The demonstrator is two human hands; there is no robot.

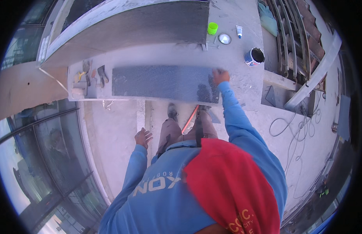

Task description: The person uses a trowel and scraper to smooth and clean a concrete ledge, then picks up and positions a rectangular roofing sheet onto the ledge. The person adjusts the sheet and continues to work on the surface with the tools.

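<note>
A long dark grey speckled slab (157,82) lies across the front of me, with darker patches near its right end. My right hand (221,76) is at the slab's right end, fingers curled down. Something dark shows at the fingertips, too blurred to name. Low beside my left leg, my left hand (143,137) hangs apart from the slab, its fingers spread and holding nothing. Beyond the slab's right end stand a blue and white can (254,57) with dark contents, a round lid (224,38), a white tube (239,31) and a bright green cup (212,28).
Dark hand tools (102,75) and a yellow-handled tool (80,76) lie left of the slab. A large upright panel (149,27) stands behind it. An orange-red bar (190,119) is between my legs. Loose cables (300,132) and a metal rack (294,35) are at right; glass panes at left.
</note>
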